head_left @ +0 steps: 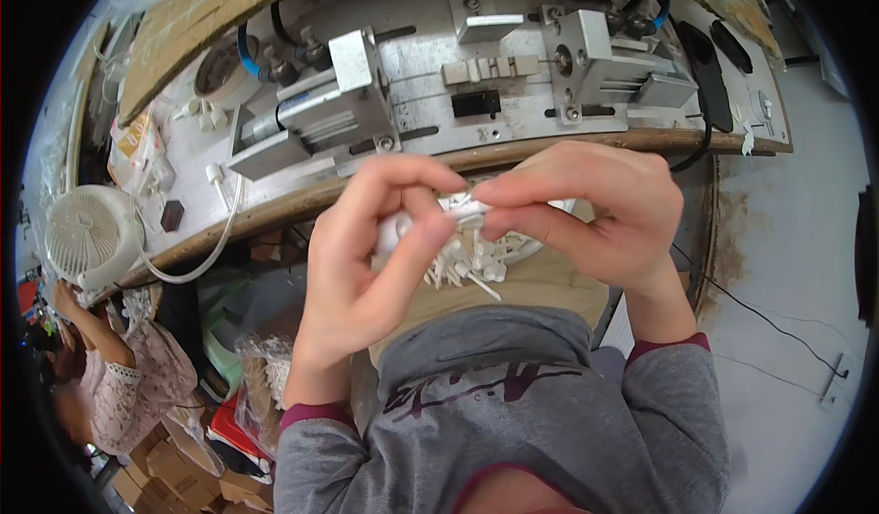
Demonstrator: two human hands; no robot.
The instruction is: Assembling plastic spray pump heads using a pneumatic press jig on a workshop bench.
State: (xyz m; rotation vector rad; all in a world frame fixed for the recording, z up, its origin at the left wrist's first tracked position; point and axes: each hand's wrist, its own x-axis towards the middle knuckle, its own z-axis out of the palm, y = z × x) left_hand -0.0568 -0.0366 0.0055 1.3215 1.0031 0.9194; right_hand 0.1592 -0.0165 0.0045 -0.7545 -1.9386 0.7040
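Both hands meet in front of my chest around a small white plastic piece (465, 209). My left hand (359, 262) pinches its left end between thumb and fingers. With thumb and forefinger, my right hand (600, 212) grips the other end. A rounded white part (394, 232) shows behind the left fingers; whether it belongs to the same piece I cannot tell. Under the hands, at my lap, lies a pile of white plastic parts with thin stems (472, 259), partly hidden by the fingers.
A metal fixture with a left clamp block (357, 61) and right clamp block (583, 47) stands on the bench beyond my hands. A white fan (92, 235) and a looped white cable (197, 276) are at left. Another person (137, 377) sits lower left, near cardboard boxes (179, 473).
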